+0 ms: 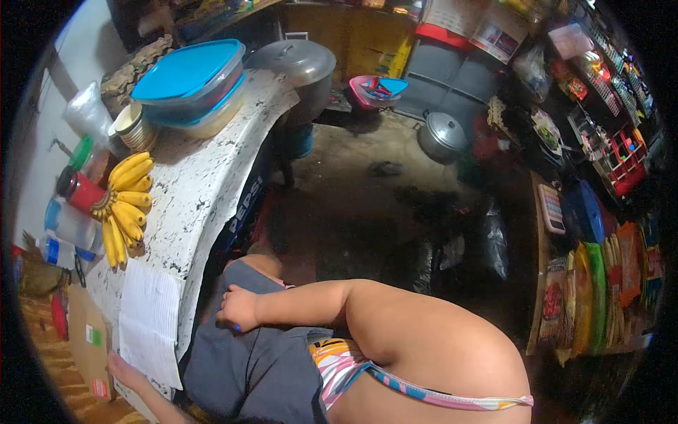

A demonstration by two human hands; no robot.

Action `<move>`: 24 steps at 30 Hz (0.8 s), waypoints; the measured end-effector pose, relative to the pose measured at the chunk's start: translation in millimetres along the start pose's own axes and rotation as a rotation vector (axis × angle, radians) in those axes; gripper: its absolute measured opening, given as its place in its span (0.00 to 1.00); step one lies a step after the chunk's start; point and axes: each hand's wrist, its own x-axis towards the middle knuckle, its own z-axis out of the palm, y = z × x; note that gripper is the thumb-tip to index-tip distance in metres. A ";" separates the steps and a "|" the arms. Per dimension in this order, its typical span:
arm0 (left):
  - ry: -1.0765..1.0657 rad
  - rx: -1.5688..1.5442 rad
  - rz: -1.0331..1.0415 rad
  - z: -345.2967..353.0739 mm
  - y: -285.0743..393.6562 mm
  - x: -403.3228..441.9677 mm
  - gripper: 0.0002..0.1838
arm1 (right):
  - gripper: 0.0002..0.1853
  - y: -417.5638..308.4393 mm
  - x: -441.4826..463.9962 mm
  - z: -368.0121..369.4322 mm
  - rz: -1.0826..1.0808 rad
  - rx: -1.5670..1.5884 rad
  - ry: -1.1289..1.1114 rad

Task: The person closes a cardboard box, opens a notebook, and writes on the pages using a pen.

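My left hand (126, 372) is at the lower left, beside the edge of a lined paper sheet (150, 314) and a brown cardboard piece (86, 339). Its visible fingers are extended, with nothing seen in them. Curled fingers close my right hand (239, 309), which rests on dark grey shorts (247, 364). A small blue bit (236, 327) shows at its lower edge; what it belongs to is unclear. The paper lies on the white, chipped counter (187, 187), just below a bunch of yellow bananas (131, 201).
Blue-lidded containers (187, 74), stacked cups (132, 128) and a red jar (81, 189) stand on the counter. Beyond are a large pot (296, 67), a pink basin (374, 92) and a lidded pot (443, 134). Shelves with packets (597, 290) line the right side.
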 end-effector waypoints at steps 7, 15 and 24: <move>-0.008 -0.033 -0.011 1.9 4.0 0.1 0.18 | 0.14 -5.6 7.2 6.0 -0.011 -0.032 -0.041; -0.071 0.049 0.049 -2.9 9.1 -3.9 0.19 | 0.15 -14.0 4.7 -1.7 -0.031 -0.058 -0.065; 0.003 0.183 0.020 -7.3 4.7 0.3 0.22 | 0.14 -7.1 5.9 -6.0 -0.040 -0.014 -0.082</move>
